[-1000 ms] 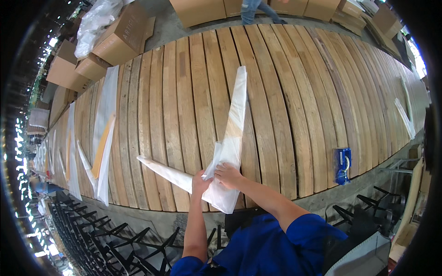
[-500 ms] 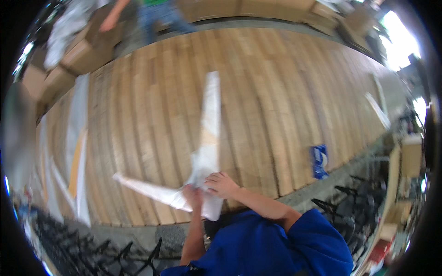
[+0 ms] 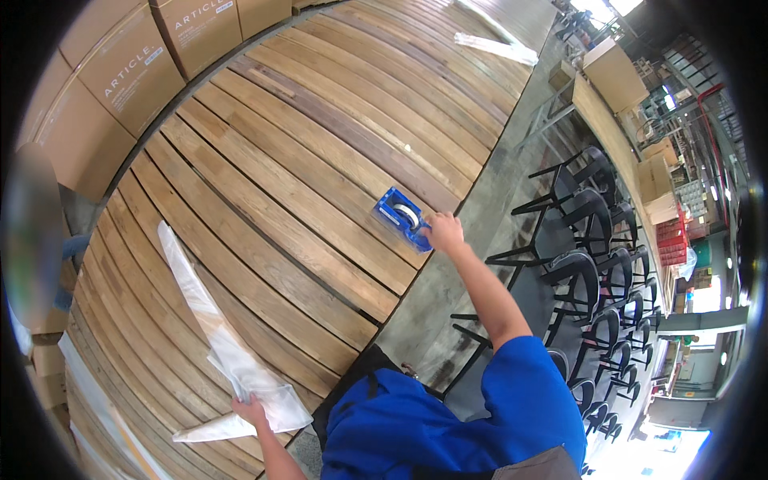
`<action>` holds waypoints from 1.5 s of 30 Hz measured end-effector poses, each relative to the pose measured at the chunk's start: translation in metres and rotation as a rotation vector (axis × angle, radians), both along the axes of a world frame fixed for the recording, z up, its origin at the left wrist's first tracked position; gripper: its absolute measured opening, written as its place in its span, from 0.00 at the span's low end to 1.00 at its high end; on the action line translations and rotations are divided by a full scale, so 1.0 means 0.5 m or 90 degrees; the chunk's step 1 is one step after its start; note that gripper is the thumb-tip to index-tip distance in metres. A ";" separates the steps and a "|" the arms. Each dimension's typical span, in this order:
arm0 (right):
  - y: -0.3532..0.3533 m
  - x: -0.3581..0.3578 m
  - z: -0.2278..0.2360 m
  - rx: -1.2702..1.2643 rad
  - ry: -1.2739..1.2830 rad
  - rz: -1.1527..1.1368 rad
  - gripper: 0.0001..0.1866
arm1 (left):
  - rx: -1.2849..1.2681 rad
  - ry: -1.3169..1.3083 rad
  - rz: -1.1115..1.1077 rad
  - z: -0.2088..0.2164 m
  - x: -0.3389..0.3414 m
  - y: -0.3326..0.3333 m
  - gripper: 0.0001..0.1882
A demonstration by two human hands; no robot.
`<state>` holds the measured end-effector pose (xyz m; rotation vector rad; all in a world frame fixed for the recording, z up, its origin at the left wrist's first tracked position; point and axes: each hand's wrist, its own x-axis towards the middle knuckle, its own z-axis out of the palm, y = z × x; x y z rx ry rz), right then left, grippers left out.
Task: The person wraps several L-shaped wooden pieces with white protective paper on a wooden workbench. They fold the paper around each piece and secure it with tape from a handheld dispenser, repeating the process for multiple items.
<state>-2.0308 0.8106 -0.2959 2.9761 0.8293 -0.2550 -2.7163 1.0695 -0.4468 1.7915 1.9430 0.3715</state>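
On the slatted wooden table lies a long, L-shaped part [image 3: 206,314] wrapped in white foam sheet, one arm pointing away and the other to the left. At the corner of this wrapping, my left hand [image 3: 250,410] is closed on the white sheet. My right arm stretches to the table's near edge. There my right hand [image 3: 445,233] has its fingers round the end of a blue tape dispenser [image 3: 384,210] holding a roll of tape. The dispenser seems to rest on the boards.
Large cardboard boxes [image 3: 120,76] stand past the far edge of the table [image 3: 320,160]. Another white-wrapped piece [image 3: 496,48] lies at its far right end, with white and yellowish strips [image 3: 104,400] at lower left. Several black chairs [image 3: 576,272] stand on the floor to the right.
My view has swung to the right. My right hand has left the wrapped part and taken hold of the tape dispenser. My left hand has stayed at the wrapping.
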 end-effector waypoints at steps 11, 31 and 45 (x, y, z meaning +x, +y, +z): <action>-0.050 0.068 0.040 0.314 0.398 -0.152 0.18 | -0.116 -0.013 0.015 0.044 -0.016 0.021 0.37; -0.133 -0.228 -0.142 0.018 0.230 -0.162 0.19 | 0.029 -0.115 0.000 -0.099 -0.085 -0.078 0.35; 0.616 -1.199 -0.090 -0.076 0.448 0.403 0.22 | 0.037 -0.179 -0.054 0.084 -0.069 -0.081 0.27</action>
